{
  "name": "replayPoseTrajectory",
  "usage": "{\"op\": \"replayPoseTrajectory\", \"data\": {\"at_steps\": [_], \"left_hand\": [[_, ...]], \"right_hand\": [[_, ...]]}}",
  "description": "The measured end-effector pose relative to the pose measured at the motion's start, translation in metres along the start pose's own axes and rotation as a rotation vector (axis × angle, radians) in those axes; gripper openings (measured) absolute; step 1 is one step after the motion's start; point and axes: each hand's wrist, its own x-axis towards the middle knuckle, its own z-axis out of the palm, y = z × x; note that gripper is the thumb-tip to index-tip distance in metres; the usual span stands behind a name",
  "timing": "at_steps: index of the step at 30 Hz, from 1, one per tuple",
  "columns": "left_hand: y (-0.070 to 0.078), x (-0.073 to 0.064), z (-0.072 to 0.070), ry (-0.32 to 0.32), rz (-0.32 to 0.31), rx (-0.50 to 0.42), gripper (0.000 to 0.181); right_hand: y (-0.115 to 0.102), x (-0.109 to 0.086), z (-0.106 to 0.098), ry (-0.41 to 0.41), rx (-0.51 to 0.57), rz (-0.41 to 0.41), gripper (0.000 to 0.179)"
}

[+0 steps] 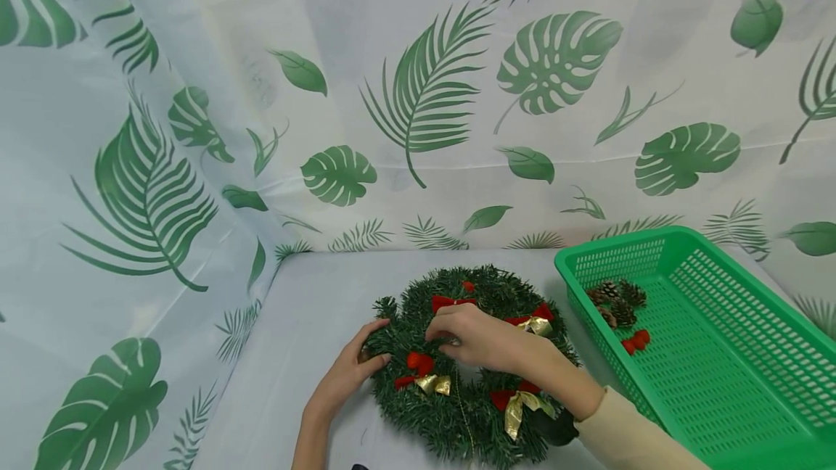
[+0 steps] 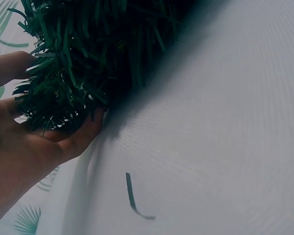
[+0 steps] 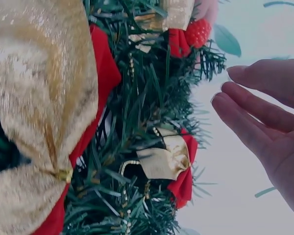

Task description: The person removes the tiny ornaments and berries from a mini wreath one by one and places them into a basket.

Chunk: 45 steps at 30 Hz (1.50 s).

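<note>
A green artificial Christmas wreath (image 1: 418, 296) lies on the white-covered table, trimmed with red and gold bows (image 1: 516, 412) and red berries (image 1: 420, 363). Its left edge is in the grip of my left hand (image 1: 346, 376). In the left wrist view, thumb and fingers (image 2: 85, 134) curl round the green tinsel branches (image 2: 63, 83), and some fingertips are hidden behind them. My right hand (image 1: 480, 339) hovers over the wreath's middle. In the right wrist view its fingers (image 3: 245, 117) are loosely bent, near the greenery, with nothing visible between them. A gold bow (image 3: 44, 98) fills that view's left side.
To the right stands a green plastic basket (image 1: 705, 238), holding several pine cones (image 1: 617, 299) and some red berries (image 1: 636, 341) at its left side. A leaf-printed white cloth (image 1: 457, 201) hangs behind and at the left. Something dark (image 1: 558, 426) lies under the right forearm.
</note>
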Motion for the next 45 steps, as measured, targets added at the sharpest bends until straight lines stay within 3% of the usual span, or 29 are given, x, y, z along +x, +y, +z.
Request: {"op": "replayPoseTrajectory", "data": {"at_steps": [12, 24, 28, 39, 45], "left_hand": [[0.001, -0.001, 0.000, -0.011, -0.007, 0.003, 0.066], [0.000, -0.003, -0.003, -0.004, -0.012, 0.009, 0.066], [-0.002, -0.003, -0.001, -0.009, -0.006, 0.011, 0.065], [-0.003, -0.002, 0.000, -0.023, 0.002, 0.018, 0.065], [-0.004, 0.000, 0.000, -0.024, -0.003, 0.005, 0.065]], "right_hand": [[-0.008, 0.003, 0.009, -0.028, 0.004, 0.008, 0.019], [-0.014, 0.012, 0.022, -0.013, 0.000, -0.072, 0.016], [-0.015, 0.015, 0.024, 0.012, -0.037, -0.108, 0.015], [-0.018, 0.023, 0.031, -0.045, -0.100, -0.059, 0.017], [-0.017, 0.026, 0.035, -0.022, -0.176, -0.065, 0.016]]}}
